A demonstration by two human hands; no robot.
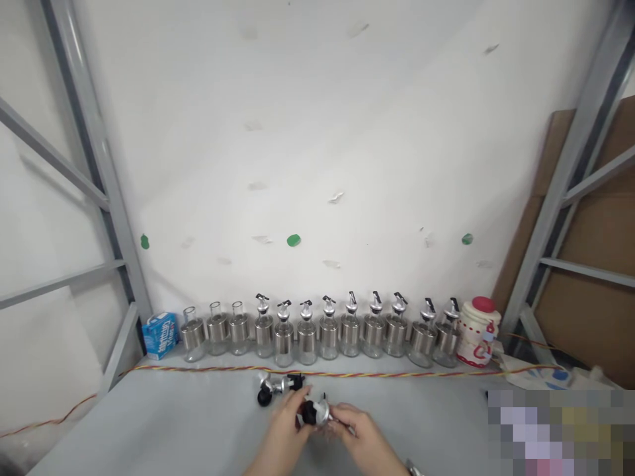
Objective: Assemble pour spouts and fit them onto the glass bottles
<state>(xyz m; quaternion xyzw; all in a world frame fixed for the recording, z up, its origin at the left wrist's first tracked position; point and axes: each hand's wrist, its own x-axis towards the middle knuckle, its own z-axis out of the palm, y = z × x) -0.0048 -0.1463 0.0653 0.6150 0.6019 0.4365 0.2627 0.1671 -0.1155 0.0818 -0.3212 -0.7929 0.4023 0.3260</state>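
Near the table's front, both my hands are closed around one bottle pourer (322, 411), with a silver cap and a black stopper end. My left hand (284, 426) has its thumb and fingers at the black end. My right hand (361, 431) pinches the silver side from the right. Just beyond my left hand, more pourers (278, 385) with silver and black parts lie loose on the table. Along the wall stand several glass bottles (306, 340) with steel sleeves and pourers fitted in their necks. Three glass bottles (217, 328) at the left of the row have bare open necks.
A twisted red and yellow cord (347, 375) crosses the grey table (173, 416) before the bottles. A blue carton (159, 335) stands at the left end, a cream jar with a red lid (476, 337) at the right. Metal posts (116, 198) flank the table.
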